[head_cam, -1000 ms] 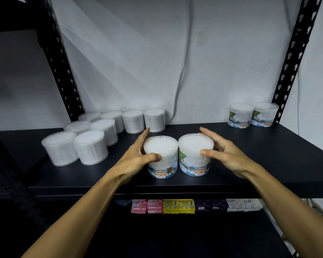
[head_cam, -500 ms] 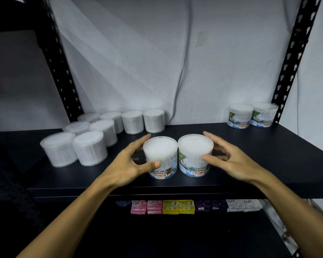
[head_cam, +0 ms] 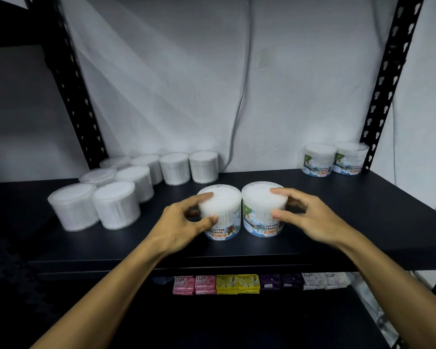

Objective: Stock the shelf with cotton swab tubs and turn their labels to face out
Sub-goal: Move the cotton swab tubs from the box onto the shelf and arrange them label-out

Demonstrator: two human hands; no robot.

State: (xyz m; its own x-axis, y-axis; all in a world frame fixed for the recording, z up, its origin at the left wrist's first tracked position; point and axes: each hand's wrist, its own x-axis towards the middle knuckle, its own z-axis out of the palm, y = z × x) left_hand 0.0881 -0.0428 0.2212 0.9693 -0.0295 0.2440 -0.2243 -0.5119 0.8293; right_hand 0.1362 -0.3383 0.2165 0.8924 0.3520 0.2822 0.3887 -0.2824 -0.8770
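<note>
My left hand (head_cam: 180, 224) and right hand (head_cam: 310, 217) each pinch a label-out clear plastic cotton-bud tub (head_cam: 220, 212); eight plain-sided tubs (head_cam: 116, 205) remain unturned.

2 upright tubs (head_cam: 220, 215) touching mid-shelf, labels apparently facing out.

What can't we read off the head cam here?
- Left hand covers the left part of the front-left tub label.
- Small print under "COTTON BUDS" on the front-right tub: too small.
- Eight plain tubs at left: any labels turned away, unseen.
- Back-right pair: text too small.
- Soap packs below: tops cut off by the shelf.
</note>
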